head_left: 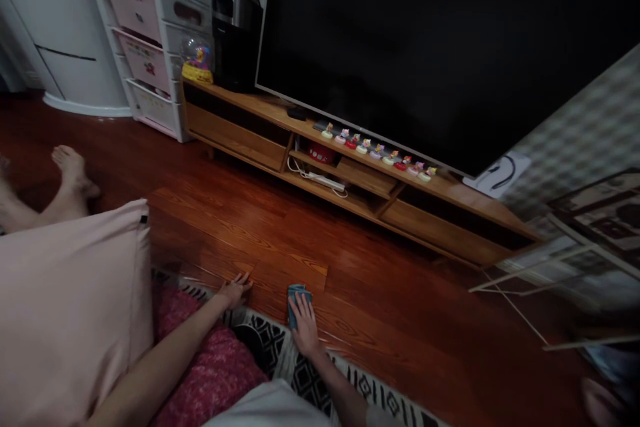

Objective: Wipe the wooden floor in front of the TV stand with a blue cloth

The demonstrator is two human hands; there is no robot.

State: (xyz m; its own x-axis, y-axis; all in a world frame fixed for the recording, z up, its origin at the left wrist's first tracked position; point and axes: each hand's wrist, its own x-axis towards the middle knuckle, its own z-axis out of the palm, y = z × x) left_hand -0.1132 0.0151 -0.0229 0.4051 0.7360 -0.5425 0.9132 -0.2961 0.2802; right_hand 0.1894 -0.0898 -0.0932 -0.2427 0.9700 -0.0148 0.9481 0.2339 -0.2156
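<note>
My right hand (303, 323) lies flat, fingers stretched out, on a small blue cloth (295, 295) pressed against the red-brown wooden floor (380, 280). My left hand (235, 290) rests open on the floor at the edge of the patterned rug (270, 343), fingers spread, with nothing in it. Both hands are close together, just past the rug's edge.
A low wooden TV stand (350, 180) with a row of small figurines (380, 150) and a large dark TV (440, 47) stands ahead. A pink cushion (70, 307) is at left, another person's bare feet (70, 173) beyond it. White drawers (150, 33) at back left, a folding rack (550, 260) at right.
</note>
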